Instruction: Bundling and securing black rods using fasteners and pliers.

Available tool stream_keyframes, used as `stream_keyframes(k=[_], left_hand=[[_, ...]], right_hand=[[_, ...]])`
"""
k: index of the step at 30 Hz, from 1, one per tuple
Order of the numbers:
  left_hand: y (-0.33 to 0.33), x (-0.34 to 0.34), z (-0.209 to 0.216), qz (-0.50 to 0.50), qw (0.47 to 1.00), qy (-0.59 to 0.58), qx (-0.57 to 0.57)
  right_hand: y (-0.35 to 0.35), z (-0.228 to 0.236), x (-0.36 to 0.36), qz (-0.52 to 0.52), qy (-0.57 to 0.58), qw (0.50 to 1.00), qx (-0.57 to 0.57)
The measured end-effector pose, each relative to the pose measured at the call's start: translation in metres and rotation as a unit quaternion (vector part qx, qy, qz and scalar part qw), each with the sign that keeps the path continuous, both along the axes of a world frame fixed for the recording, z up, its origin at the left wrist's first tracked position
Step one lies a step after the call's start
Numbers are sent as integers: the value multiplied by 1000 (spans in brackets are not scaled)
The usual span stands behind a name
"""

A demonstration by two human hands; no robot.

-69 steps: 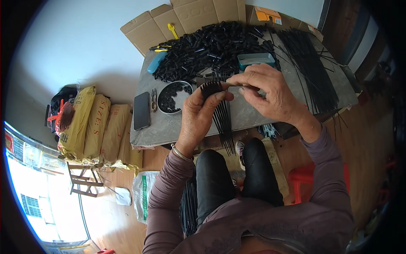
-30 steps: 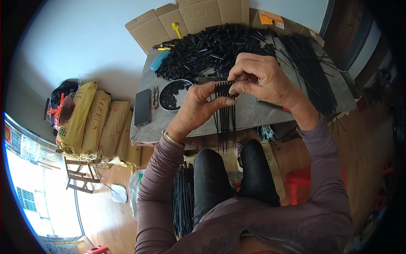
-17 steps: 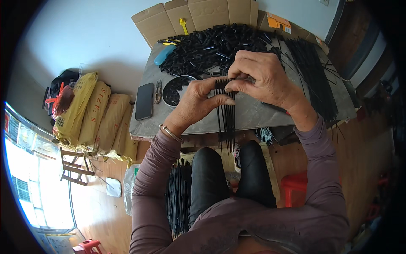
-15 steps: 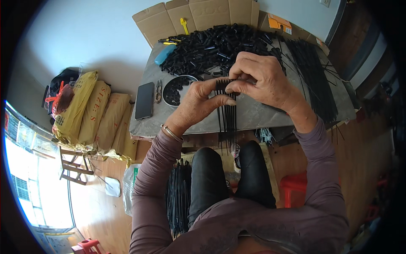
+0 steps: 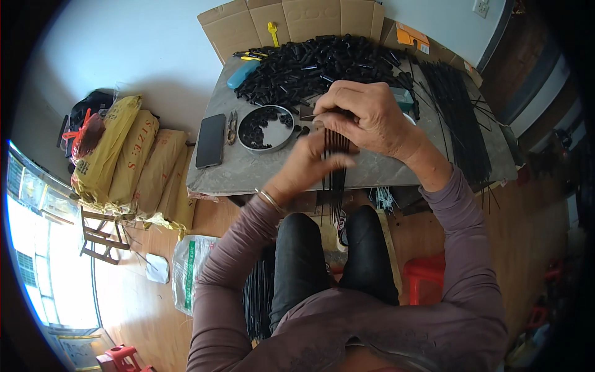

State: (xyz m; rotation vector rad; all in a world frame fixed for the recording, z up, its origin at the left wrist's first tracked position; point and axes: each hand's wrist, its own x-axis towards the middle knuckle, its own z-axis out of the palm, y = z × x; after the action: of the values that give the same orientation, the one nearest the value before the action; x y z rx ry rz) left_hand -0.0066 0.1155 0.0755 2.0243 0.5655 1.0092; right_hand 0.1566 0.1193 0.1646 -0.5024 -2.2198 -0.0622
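Observation:
In front of me hangs a bundle of thin black rods (image 5: 336, 181), roughly upright, its lower ends past the table's front edge. My right hand (image 5: 372, 118) is closed round the upper end of the bundle, and its fingers hide the tips. Lower down, my left hand (image 5: 313, 160) is at the rods, its thumb stretched across them. Motion smears that hand, so its grip is unclear. Left of the hands stands a round metal dish (image 5: 266, 128) with small black ring-like pieces. Behind them spreads a heap of short black tubular parts (image 5: 310, 65).
The grey table (image 5: 214, 177) also bears a phone (image 5: 211, 141), small snips (image 5: 232, 128), a blue case (image 5: 243, 74) and a long pile of black rods (image 5: 462, 124). Cardboard (image 5: 316, 22) lines the back. Yellow sacks (image 5: 127, 146) lie left; a red stool (image 5: 424, 273) stands right.
My left hand has slid down the bundle and its thumb has spread. My right hand has moved left onto the upper ends. More of the dish now shows.

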Motion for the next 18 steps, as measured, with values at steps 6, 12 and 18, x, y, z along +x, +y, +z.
stream_keyframes(k=[6, 12, 18], left_hand=[[3, 1, -77, 97, 926, 232, 282], [21, 4, -81, 14, 949, 242, 201], [21, 9, -86, 103, 920, 234, 297]], right_hand=[[-5, -1, -7, -35, 9, 996, -79], [-16, 4, -2, -49, 14, 995, -87], [-14, 4, 7, -86, 19, 985, -151]])
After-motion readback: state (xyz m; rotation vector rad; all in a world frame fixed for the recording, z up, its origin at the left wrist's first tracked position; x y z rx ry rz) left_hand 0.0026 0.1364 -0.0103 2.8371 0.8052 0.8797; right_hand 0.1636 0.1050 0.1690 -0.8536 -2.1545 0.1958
